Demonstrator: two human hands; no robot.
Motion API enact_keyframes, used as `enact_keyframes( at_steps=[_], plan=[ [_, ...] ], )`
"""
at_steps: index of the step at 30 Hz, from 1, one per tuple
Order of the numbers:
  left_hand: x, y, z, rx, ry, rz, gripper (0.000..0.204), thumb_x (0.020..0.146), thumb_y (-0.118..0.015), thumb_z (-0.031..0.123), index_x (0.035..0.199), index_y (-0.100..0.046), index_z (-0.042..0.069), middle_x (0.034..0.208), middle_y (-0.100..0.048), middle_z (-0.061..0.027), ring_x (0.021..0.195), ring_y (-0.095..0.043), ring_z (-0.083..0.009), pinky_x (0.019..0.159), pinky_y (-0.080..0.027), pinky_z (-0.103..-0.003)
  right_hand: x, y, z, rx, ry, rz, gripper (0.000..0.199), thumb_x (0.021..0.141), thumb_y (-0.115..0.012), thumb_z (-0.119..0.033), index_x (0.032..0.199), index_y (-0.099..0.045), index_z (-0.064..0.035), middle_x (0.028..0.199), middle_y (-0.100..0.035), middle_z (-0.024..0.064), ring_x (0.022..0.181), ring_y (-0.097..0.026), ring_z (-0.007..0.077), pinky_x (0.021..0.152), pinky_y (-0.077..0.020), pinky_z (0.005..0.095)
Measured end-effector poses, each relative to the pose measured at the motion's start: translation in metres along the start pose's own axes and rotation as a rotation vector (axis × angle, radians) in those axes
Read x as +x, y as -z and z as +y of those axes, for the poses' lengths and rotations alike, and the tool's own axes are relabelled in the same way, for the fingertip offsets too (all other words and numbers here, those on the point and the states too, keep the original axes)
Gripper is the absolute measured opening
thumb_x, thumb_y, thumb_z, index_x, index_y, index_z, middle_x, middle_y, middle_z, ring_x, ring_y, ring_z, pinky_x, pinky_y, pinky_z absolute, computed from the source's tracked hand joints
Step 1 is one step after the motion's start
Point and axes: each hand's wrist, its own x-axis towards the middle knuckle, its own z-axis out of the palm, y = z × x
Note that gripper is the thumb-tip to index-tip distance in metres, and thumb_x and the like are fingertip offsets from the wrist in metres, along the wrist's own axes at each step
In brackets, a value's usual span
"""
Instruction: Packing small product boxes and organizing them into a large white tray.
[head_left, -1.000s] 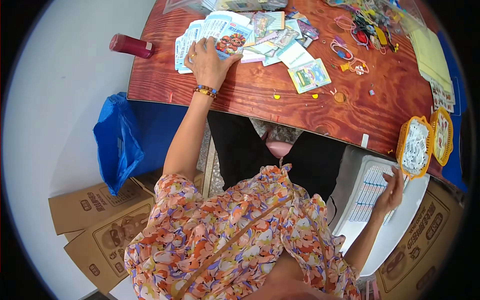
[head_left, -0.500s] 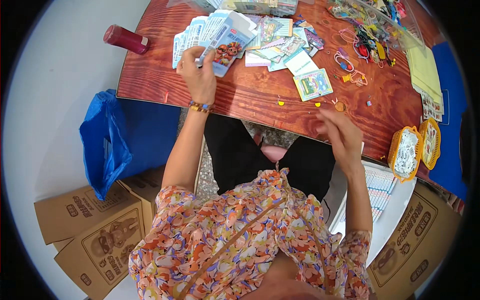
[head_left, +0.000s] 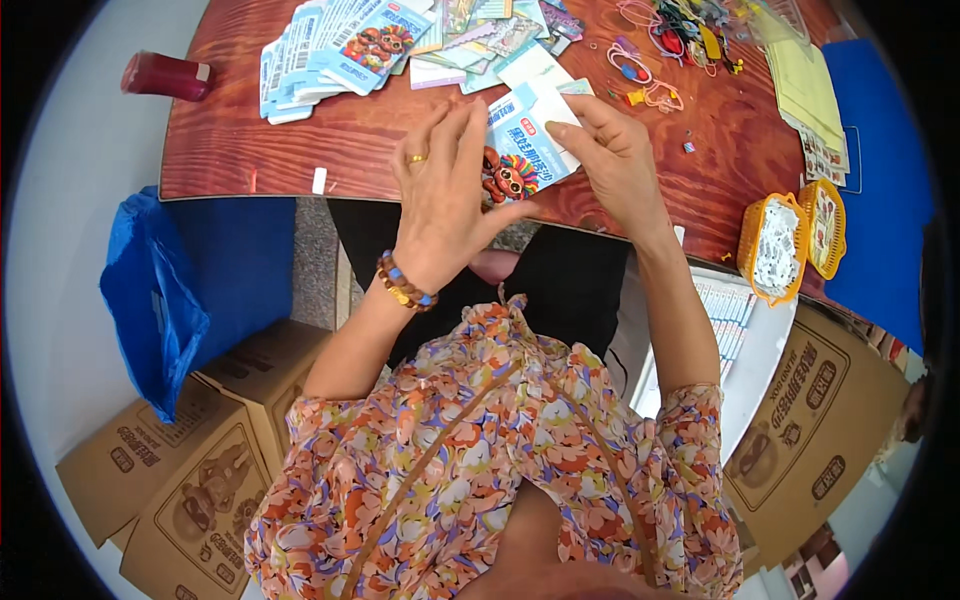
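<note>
The blue-and-white box (head_left: 530, 145) is between the two hands, tilted, over the near edge of the bench (head_left: 340, 145). The right hand (head_left: 578, 130) pinches its upper right corner, by the white end, between thumb and fingers. The left hand (head_left: 445, 190) is spread, thumb set wide of the straight fingers, and covers the box's left side; how firmly it presses cannot be told.

That corner pinch looks like the only sure hold, so a slack left hand could let the box swing or drop past the edge. Squeezing hard there could crease the thin card.

Just beyond lie loose cards (head_left: 500, 40), partly hidden behind the box; a forward sweep could drag one along. To their left, the pile (head_left: 300, 60) of similar boxes is fanned, and a knock could make it slide. Hair ties (head_left: 655, 95) lie farther right.

At the bench's right end, an orange basket (head_left: 750, 235) of small white packets sits close to the edge, beyond the right forearm; an outward elbow could tip it toward the white bin (head_left: 762, 365) below.
</note>
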Motion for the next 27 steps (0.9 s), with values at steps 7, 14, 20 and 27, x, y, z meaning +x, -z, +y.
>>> enact_keyframes(
  at_steps=[7, 14, 20, 27],
  plan=[
    [0.000, -0.014, 0.007, -0.141, 0.117, -0.024, 0.091, 0.062, -0.091, 0.027, 0.137, -0.047, 0.001, 0.120, -0.058, -0.0153, 0.104, -0.059, -0.0339, 0.086, -0.048, -0.045, -0.011, 0.011, -0.002, 0.000, -0.001, 0.147, 0.030, 0.098, -0.061, -0.007, 0.126, -0.060, 0.0049, 0.108, -0.069, 0.0061, 0.097, -0.063, 0.0086, 0.084, -0.0522, 0.0246],
    [0.001, -0.024, 0.021, -0.338, 0.188, 0.060, 0.075, 0.065, -0.091, 0.024, 0.126, -0.053, 0.003, 0.104, -0.065, -0.0159, 0.093, -0.067, -0.0336, 0.074, -0.055, -0.042, -0.051, -0.010, 0.017, -0.105, 0.371, 0.395, 0.037, 0.092, -0.064, 0.002, 0.128, -0.055, 0.0015, 0.135, -0.054, 0.0166, 0.110, -0.064, 0.0182, 0.091, -0.0538, 0.0302],
    [0.005, -0.037, 0.035, -0.507, 0.339, 0.052, 0.065, 0.070, -0.089, 0.022, 0.122, -0.056, 0.003, 0.099, -0.069, -0.0142, 0.087, -0.071, -0.0294, 0.074, -0.056, -0.038, -0.048, -0.013, 0.036, -0.193, 0.366, 0.387, 0.037, 0.091, -0.067, 0.002, 0.127, -0.061, 0.0005, 0.112, -0.060, 0.0070, 0.091, -0.060, 0.0111, 0.075, -0.0504, 0.0257],
    [-0.005, -0.044, 0.025, -0.958, 0.510, 0.011, 0.043, 0.082, -0.079, 0.013, 0.120, -0.064, 0.001, 0.091, -0.073, -0.0111, 0.084, -0.071, -0.0160, 0.074, -0.055, -0.030, -0.049, 0.010, 0.030, -0.126, 0.190, 0.219, 0.033, 0.097, -0.060, 0.002, 0.129, -0.060, 0.0030, 0.121, -0.061, 0.0069, 0.109, -0.060, 0.0124, 0.094, -0.0478, 0.0251]
  ],
)
